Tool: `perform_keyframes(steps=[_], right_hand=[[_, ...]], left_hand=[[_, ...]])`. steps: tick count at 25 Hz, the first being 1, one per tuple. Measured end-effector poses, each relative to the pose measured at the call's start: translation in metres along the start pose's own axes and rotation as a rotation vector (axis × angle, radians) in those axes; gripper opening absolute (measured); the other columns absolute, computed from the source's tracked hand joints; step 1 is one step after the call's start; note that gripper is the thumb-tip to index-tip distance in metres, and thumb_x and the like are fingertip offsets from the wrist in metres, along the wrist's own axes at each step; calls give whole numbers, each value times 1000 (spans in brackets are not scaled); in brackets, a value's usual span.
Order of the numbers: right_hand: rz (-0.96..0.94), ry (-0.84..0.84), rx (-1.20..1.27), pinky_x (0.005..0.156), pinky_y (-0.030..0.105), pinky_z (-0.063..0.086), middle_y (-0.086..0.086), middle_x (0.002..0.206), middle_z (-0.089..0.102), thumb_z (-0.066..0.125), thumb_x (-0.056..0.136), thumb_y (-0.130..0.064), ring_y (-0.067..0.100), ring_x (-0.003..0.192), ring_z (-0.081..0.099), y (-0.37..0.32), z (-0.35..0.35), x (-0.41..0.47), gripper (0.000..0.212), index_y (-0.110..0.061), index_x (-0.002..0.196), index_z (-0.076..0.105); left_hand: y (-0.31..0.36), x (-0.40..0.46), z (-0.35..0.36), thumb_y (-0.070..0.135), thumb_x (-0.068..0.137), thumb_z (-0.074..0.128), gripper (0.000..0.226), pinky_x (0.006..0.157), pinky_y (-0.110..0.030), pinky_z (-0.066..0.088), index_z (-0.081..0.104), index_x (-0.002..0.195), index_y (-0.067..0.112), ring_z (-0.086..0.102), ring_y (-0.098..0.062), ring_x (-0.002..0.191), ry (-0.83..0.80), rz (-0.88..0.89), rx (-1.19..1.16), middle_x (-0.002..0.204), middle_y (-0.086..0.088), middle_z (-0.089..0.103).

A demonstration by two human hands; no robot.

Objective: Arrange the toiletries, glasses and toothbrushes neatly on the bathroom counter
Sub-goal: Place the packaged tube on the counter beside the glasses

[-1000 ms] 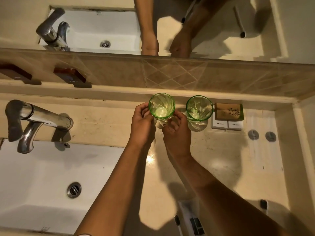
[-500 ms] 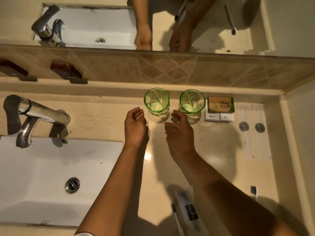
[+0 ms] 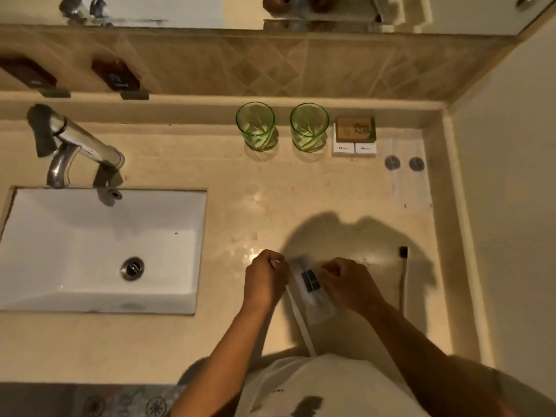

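Both hands have drawn back from the two glasses to the near part of the desk (image 3: 301, 191), and the view has tipped down with them. Left hand (image 3: 264, 278), fingers curled, grips the head end of a white toothbrush (image 3: 301, 320) whose handle runs toward the body; right hand (image 3: 346, 281), also curled, pinches the clear packet (image 3: 314, 291) lying between the hands. Step in hand, as judged: gathering the toothbrushes, with the glasses already placed. Left glass (image 3: 256, 126) and right glass (image 3: 309, 127) stand upright, apart, against the back ledge, the small boxes (image 3: 355, 136) just beside the right one. A dark toothbrush (image 3: 402, 278) lies alone near the right raised edge. Next move likely calls for lifting each brush and dropping it into a glass without tipping it. Open surface lies between hands and glasses; the sink (image 3: 99, 251) drops away at left, the wall closes the right.
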State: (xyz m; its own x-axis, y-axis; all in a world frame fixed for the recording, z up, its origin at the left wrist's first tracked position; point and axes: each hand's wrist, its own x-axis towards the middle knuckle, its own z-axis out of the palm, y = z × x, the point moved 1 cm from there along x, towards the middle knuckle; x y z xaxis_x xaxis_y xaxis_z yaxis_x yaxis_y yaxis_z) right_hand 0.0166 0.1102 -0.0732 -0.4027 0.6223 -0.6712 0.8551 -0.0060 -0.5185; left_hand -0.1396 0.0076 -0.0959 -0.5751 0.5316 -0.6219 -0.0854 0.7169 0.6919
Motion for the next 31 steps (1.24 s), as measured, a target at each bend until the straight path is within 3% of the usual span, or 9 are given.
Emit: perform_keyframes(steps=[2,6,10,12,15,19,24,27,31], right_hand=[[-59,27,10,77,32,59,-1,87,75,66,91,-34,16,81,71,5,8,-5,18,-18,95,72],[-101,17,-78,82,30,52,4,107,74,71,85,-38,24,97,70,13,21,-3,36,-14,112,67],[-177,8,112,84,38,57,12,104,75,82,78,-29,31,93,71,27,29,3,34,-11,105,71],[-68,-110,259,93,46,56,5,106,74,79,78,-32,27,97,69,27,28,2,27,-22,100,68],[-60,-143,406,93,45,56,-3,104,72,75,83,-27,23,95,68,23,23,-12,16,-31,91,63],[-139,-181,507,91,44,54,-4,102,73,72,88,-21,25,97,69,7,18,-33,16,-29,100,66],[-207,-236,530,80,32,59,-3,107,73,73,89,-28,21,95,70,-23,36,-54,29,-30,116,62],[-188,-217,647,85,41,59,8,108,75,78,80,-28,28,96,72,-49,77,-63,40,-15,116,68],[-115,-211,688,69,27,57,11,103,76,73,89,-19,26,90,71,-90,132,-73,20,-10,107,74]], left_hand=[[-4,-18,10,16,82,58,12,66,-32,58,68,89,15,71,-19,70,-2,8,89,78,-2,73],[-3,-48,28,16,89,59,17,78,-23,45,70,101,17,65,-15,93,59,24,164,102,4,72],[-3,-64,35,9,79,61,20,89,-39,57,68,95,20,70,-23,97,75,-71,-24,100,-2,73],[1,-72,35,7,74,60,26,82,-45,62,67,96,17,72,-28,89,114,-142,-198,98,-9,73],[10,-84,32,-3,87,61,18,59,-31,56,62,104,4,65,-27,71,166,-211,-460,90,-19,67],[5,-86,14,16,95,65,21,50,-20,48,69,102,-4,59,-16,57,92,-177,-497,78,-19,66],[-2,-76,-28,23,95,66,24,61,-33,52,70,104,1,64,-24,71,-55,-125,-578,87,-16,71],[-13,-71,-74,11,94,65,20,59,-30,53,68,103,-6,65,-24,69,-124,-131,-604,86,-19,69],[-39,-57,-137,8,93,66,9,50,-23,54,68,95,-1,65,-15,55,-154,-103,-575,77,-15,67]])
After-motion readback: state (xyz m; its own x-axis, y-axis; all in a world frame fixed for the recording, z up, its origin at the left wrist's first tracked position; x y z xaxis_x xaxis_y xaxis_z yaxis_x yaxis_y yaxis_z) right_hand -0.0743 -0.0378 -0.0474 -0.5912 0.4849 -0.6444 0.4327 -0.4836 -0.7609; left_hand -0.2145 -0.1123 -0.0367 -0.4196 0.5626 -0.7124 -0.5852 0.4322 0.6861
